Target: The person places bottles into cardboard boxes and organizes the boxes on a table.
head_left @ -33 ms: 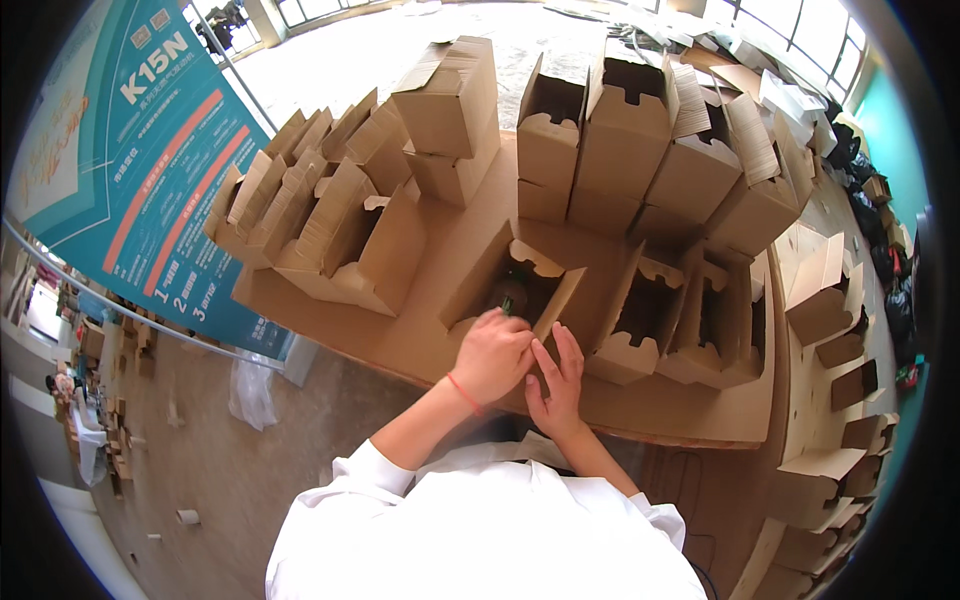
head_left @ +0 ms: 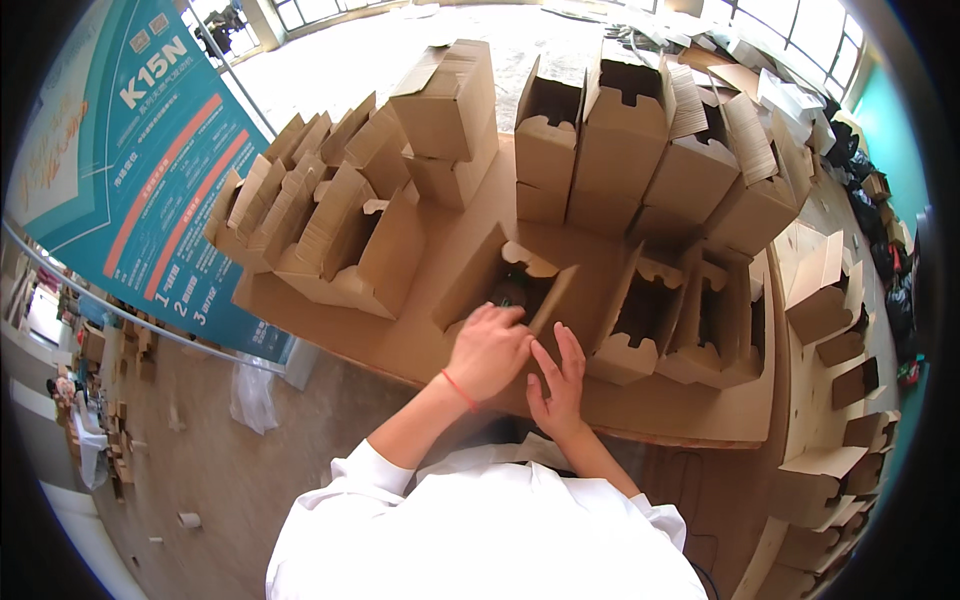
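An open cardboard box [head_left: 556, 300] stands in front of me near the table's front edge, its flaps raised. Down inside it sits a dark rounded object [head_left: 511, 291] with a bit of green on it; its kind is hard to make out. My left hand [head_left: 488, 352], a red string round its wrist, reaches over the near side of this box. Its fingers are bent together there, and what they grip is hidden. Beside it my right hand [head_left: 560, 385] rests against the box's near right corner, thumb and fingers apart, holding nothing.
Open boxes [head_left: 640, 310] stand close on the right, with a row of taller boxes [head_left: 625, 130] behind. More boxes [head_left: 345, 240] crowd the left of the cardboard-covered table [head_left: 480, 215]. A blue banner [head_left: 150, 170] leans at the left. Further boxes [head_left: 820, 470] line the right side.
My left hand has shifted slightly left, and its fingers have moved a little at the box's near side. The right hand has stayed in place.
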A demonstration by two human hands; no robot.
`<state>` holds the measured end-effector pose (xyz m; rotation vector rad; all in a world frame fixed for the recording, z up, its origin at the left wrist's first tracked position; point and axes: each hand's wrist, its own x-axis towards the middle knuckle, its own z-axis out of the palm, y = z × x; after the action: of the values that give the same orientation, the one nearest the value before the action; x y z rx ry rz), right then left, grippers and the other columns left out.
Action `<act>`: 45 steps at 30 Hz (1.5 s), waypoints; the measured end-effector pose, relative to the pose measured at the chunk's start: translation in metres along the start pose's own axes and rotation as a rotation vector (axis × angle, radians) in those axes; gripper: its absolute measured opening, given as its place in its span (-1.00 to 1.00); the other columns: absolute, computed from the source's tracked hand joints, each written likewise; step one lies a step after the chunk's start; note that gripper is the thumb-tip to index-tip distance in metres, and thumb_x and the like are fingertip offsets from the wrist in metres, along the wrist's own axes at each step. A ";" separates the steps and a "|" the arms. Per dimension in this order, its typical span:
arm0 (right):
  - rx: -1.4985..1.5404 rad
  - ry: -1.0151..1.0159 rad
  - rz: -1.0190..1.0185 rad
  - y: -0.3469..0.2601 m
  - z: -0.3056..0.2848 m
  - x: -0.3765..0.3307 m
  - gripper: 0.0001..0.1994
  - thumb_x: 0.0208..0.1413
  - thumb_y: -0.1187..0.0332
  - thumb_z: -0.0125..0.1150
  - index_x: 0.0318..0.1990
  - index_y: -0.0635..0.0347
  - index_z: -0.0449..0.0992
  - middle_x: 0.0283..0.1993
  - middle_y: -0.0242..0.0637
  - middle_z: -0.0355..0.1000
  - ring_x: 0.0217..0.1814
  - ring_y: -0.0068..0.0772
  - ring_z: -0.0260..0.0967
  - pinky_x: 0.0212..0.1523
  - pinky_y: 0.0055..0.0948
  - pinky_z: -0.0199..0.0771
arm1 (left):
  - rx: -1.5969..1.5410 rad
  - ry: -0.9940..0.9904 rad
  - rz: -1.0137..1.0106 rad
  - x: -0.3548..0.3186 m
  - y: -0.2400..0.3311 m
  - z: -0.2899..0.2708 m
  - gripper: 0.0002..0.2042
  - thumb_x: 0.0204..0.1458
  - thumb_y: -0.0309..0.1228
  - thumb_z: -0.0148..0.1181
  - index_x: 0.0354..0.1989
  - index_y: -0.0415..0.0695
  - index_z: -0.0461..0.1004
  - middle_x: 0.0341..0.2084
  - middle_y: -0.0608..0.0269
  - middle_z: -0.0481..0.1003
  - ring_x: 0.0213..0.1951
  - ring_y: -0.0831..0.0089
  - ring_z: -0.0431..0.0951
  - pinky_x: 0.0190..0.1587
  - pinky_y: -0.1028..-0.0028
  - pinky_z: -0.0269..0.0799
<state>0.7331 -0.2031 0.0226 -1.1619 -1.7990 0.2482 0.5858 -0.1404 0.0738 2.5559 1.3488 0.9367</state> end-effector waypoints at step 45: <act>-0.132 -0.298 -0.089 0.012 0.009 -0.005 -0.60 0.05 0.40 0.10 0.10 0.20 0.40 0.25 -0.23 0.25 0.34 -0.19 0.09 0.24 -0.22 0.21 | 0.235 -0.976 -0.365 0.048 -0.063 0.028 0.01 -0.18 0.05 0.20 0.41 -0.04 -0.24 0.04 -0.28 0.35 0.06 -0.05 0.43 0.09 0.26 0.36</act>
<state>0.7336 -0.1982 0.0073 -1.1810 -2.1502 0.2646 0.5766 -0.0602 0.0507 2.2100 1.4967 -0.5129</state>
